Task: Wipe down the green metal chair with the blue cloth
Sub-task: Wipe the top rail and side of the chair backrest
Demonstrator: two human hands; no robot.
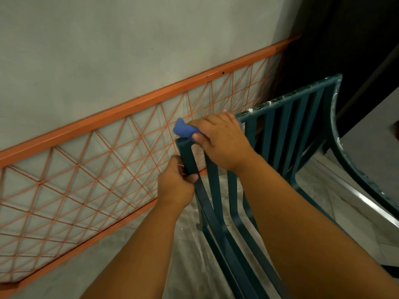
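Scene dimly, evenly lit; no hard shadows seen. Upper right corner lost in near-black. Faint glare noted on floor strip [364, 203]. Wide-angle bowing seen at edges. Slight softness throughout; orange grille [90, 175] blurred leftward.

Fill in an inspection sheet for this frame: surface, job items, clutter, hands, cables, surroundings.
Surface: grey floor, pale specks.
Job items: green metal chair, white flecks along top rail and right post; blue cloth bunched at the top rail's left corner.
Clutter: nothing seen.
Hands: right hand presses the cloth on the rail; left hand grips the left post.
Cables: nothing seen.
Surroundings: orange lattice frame leaning on grey wall.
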